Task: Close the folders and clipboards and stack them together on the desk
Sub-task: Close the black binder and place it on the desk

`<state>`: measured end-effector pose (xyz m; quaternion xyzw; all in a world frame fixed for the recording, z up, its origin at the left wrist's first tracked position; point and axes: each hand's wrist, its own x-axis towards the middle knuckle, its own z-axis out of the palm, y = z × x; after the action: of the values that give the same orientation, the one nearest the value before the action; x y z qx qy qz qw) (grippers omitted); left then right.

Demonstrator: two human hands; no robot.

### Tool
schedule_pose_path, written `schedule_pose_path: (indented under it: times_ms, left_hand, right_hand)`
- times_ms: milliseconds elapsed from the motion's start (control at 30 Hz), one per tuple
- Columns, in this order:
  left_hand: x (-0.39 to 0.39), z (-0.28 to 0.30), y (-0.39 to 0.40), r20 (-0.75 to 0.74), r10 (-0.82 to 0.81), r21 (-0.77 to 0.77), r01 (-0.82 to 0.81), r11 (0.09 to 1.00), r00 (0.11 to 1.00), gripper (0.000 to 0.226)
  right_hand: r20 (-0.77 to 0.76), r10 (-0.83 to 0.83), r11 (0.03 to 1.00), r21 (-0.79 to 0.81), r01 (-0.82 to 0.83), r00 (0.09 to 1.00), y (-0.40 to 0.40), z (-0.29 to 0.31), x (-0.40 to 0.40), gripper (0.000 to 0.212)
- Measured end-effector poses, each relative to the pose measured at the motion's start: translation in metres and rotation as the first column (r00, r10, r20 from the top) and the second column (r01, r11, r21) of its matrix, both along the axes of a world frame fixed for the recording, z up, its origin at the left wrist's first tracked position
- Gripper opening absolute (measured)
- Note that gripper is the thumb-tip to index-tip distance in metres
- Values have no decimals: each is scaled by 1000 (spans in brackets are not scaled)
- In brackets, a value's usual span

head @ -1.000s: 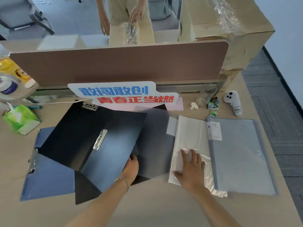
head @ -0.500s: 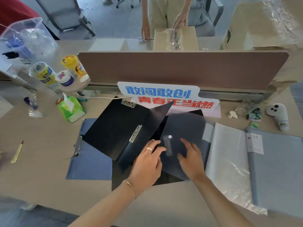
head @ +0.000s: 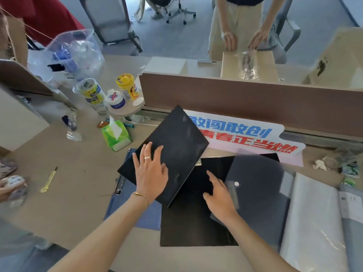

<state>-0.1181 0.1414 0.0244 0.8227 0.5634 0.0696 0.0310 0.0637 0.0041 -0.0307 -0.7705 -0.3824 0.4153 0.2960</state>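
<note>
Neither grip is closed on anything: the left hand (head: pixel 151 173) lies flat, fingers spread, palm down on the closed black folder (head: pixel 167 154), and the right hand (head: pixel 220 197) rests open-palmed on a second black folder (head: pixel 196 222) that lies flat beneath it. The closed black folder sits skewed, its far corner pointing toward the blue-and-red sign (head: pixel 245 136), and it overlaps both the second black folder and a blue clipboard (head: pixel 137 211) whose metal clip (head: pixel 119 184) shows just beside the left wrist. A translucent grey cover (head: pixel 257 191) stands partly raised to the right of the right hand. Further right, a clear-sleeve display book (head: pixel 314 222) lies open on the worktop (head: pixel 78 183). Judged from this layout, closing is part done and no aligned stack exists yet. Risks: the smooth plastic covers may slide under flat-palm pressure, so the skewed folder could rotate further and resist squaring. The raised grey cover, apparently unheld, may fall back open. The clipboard's projecting clip could keep anything stacked on it from lying level. Loose sleeves of the display book may crease if it is shut carelessly.
</note>
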Motion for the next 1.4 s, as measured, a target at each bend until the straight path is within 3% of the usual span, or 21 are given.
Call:
schedule_pose_path:
  times_ms: [133,267,400,533,600,700,833,967,1200,1300,1400]
  left_hand:
    - [-29,-44,31,-51,52,-224,-63,972,997,55]
    - [-35,-79,31,-57,-5,-382,-18,924,998,56]
    - [-18,-94,14,-60,-94,-486,53,872,994,56]
    - [-8,-97,2,-82,-88,-592,23,806,993,69]
    - [-8,-94,1,-73,-77,-612,16,790,994,81]
    - [-10,-83,-3,-77,-81,-513,30,858,994,88]
    - [-17,-58,-10,-58,-43,-321,22,947,997,76]
    - [-35,-30,-9,93,-69,-118,80,990,993,56]
    - [-82,38,-7,252,10,57,-25,998,968,62]
    - [-90,68,-23,497,178,-100,-148,984,849,47]
    - [-99,95,-40,748,364,-364,-115,924,555,33]
  right_hand:
    - [-136,-34,999,-43,28,990,28,-12,-19,78]
    - [-341,-147,988,-96,121,928,57,-23,-31,80]
    - [-570,-285,959,-159,237,771,75,-24,-40,77]
    - [-653,-479,869,-261,420,586,82,-29,-43,79]
    - [-691,-516,843,-303,444,507,83,-26,-44,69]
    - [-713,-444,886,-260,384,543,82,-10,-47,38]
    - [-749,-362,921,-195,337,555,80,8,-51,42]
    - [-697,-288,951,-124,285,657,71,30,-43,39]
    - [-564,-219,975,-98,199,796,52,56,-28,37]
    - [-550,-186,982,-83,168,814,56,69,-37,36]
    - [-528,-189,981,-67,181,828,64,85,-50,41]
